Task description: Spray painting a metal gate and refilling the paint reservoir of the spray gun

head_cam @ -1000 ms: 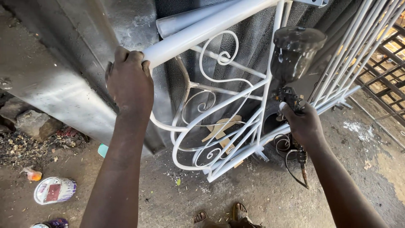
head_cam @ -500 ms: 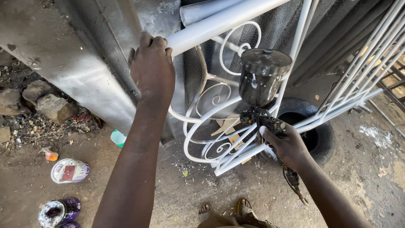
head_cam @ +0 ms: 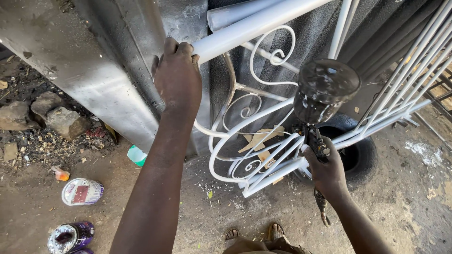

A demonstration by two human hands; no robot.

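Left hand (head_cam: 178, 75), fingers wrapped over the white top rail (head_cam: 254, 26) at 11 o'clock, steadies the scrolled white gate (head_cam: 249, 141); right hand (head_cam: 327, 169), at 4 o'clock, grips a spray gun (head_cam: 325, 91), cup upright, beside the scrolls.

Tyre (head_cam: 362, 155) apparently behind railing (head_cam: 263, 160)

Bare dirt ground (head_cam: 414, 207), littered; rocks (head_cam: 47, 120) at left; crushed cans (head_cam: 82, 191) and a purple tin (head_cam: 70, 236) lower left; black tyre (head_cam: 365, 157) lying under the white gate (head_cam: 263, 169).
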